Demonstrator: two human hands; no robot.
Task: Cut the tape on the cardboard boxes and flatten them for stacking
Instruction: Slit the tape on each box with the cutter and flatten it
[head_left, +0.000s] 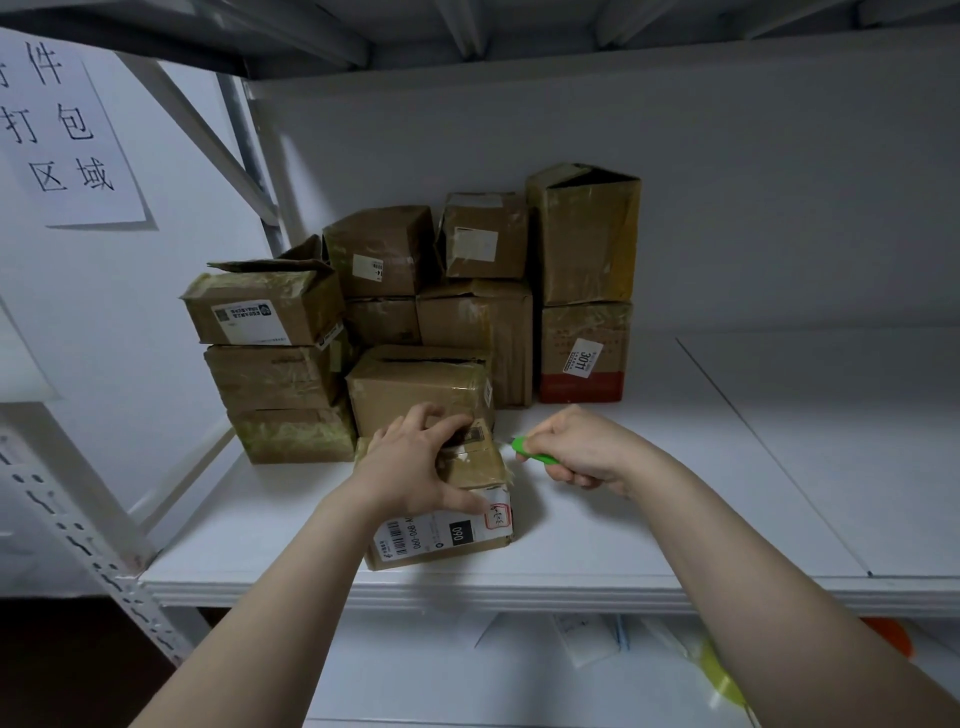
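Cardboard box, left hand; plastic cutter, right hand.

Left hand: palm down on top of the small box, fingers curled over its far edge, thumb pressed on its near side.
Right hand: just right of the box, fist gripping a green cutter.
Forearms: bare, reaching forward toward the box.

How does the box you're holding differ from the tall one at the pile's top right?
The held box lies low on the shelf, taped shut, gripped by the left hand. The tall box stands upright on a red-banded box, its top open. Both are brown cardboard.
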